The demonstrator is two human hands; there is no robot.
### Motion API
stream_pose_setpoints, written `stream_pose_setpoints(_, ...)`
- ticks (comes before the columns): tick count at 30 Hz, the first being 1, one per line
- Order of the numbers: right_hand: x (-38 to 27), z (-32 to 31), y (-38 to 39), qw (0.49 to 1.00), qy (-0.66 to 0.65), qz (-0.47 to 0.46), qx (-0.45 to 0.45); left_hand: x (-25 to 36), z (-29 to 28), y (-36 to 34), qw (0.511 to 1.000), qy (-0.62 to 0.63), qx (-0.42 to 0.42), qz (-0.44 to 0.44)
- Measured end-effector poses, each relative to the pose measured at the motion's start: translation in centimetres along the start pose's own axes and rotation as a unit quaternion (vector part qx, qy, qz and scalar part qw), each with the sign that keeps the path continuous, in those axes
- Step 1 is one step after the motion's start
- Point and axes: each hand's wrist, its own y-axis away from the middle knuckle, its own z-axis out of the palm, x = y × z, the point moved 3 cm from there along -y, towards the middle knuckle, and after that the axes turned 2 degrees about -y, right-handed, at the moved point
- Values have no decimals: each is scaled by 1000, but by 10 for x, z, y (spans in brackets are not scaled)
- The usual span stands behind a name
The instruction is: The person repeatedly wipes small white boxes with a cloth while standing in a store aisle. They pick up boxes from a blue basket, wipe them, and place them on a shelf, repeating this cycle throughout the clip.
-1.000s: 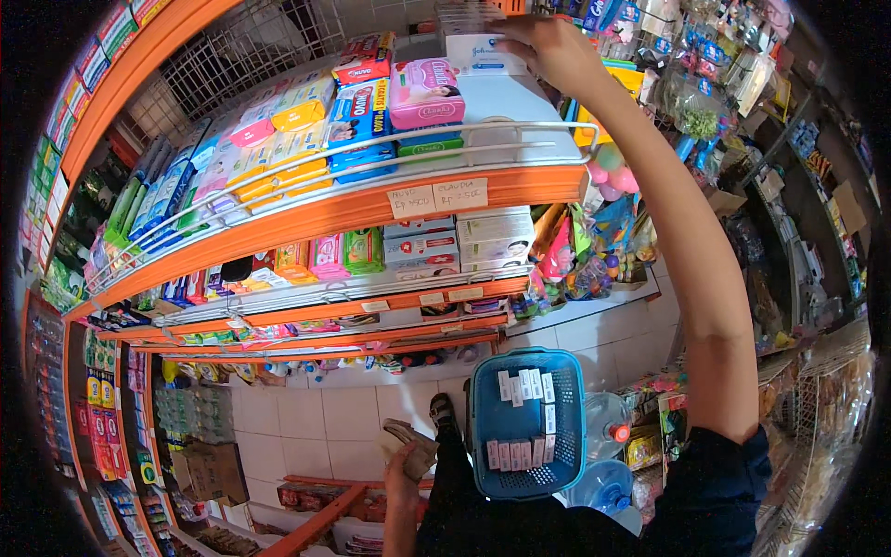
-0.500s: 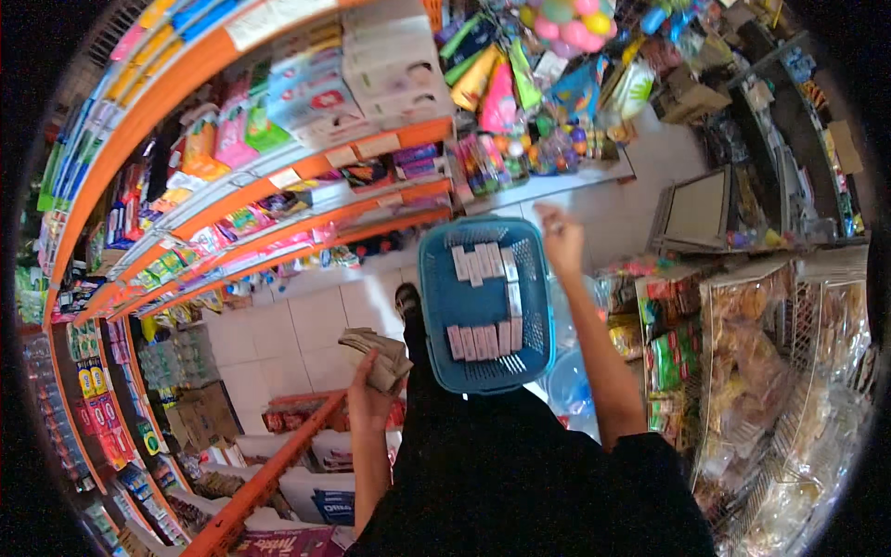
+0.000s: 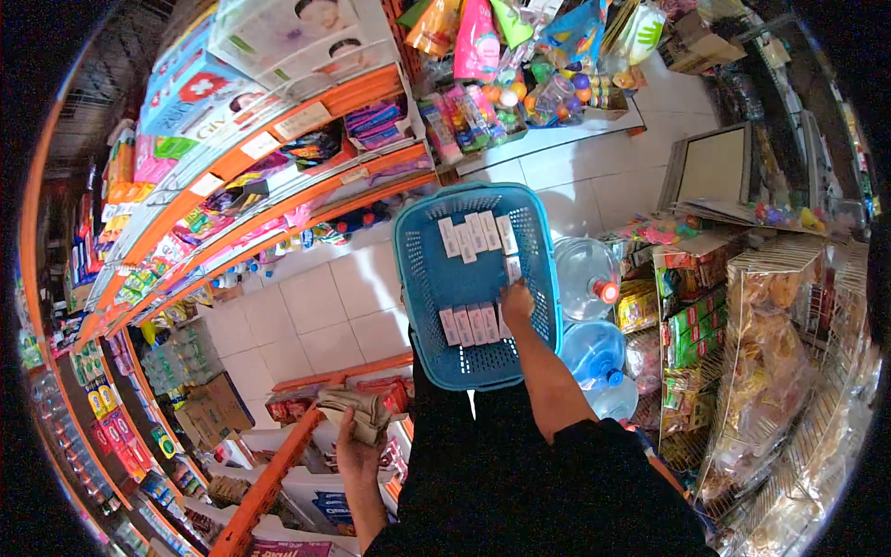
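Observation:
A teal plastic basket [image 3: 418, 366] with perforated sides is in front of my body. Small white boxes stand in it in two groups: several boxes [image 3: 468, 235] at the far side and several more boxes [image 3: 469, 325] at the near side. My right hand [image 3: 518, 304] reaches over the right rim, its fingers curled between the boxes along the right side; what they hold, if anything, is hidden. To the left of the basket, my left hand [image 3: 360, 455] grips a folded tan cloth [image 3: 355, 413], thumb on top.
Shelves with orange edges [image 3: 306, 121] full of packets line the left. Large clear water bottles [image 3: 594, 357] stand right of the basket, beside wire racks [image 3: 766, 343] of snack bags. An orange rail [image 3: 288, 455] crosses near my left arm. Tiled floor [image 3: 311, 297] shows between.
My right hand has come from outside the basket's far right rim down into the basket. My left hand, still holding the cloth, sits slightly lower in view. The whole view has shifted.

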Motion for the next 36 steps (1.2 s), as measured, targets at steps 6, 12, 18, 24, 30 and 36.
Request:
stream_pose_setpoints(6,23,18,-30,994,-61,-40,80,-9,-9,-20,1000,6,-16,-16)
stream_pose_setpoints(12,3,-75,63,896,-384,-185,-126,-12,50,16,951,-264,-54,152)
stream_pose_setpoints(18,-68,-193,203,736,-331,-309,-504,-28,102,51,841,-430,-222,242)
stream_pose_setpoints(24,-110,-298,256,877,-155,-427,-155,-4,121,120,902,-274,-298,153)
stream_pose_setpoints(30,-137,-308,272,741,-370,-519,-212,-2,139,162,832,-347,-387,194)
stream_pose_setpoints(36,-140,-330,263,698,-509,-495,-95,-5,134,178,860,-288,-384,177)
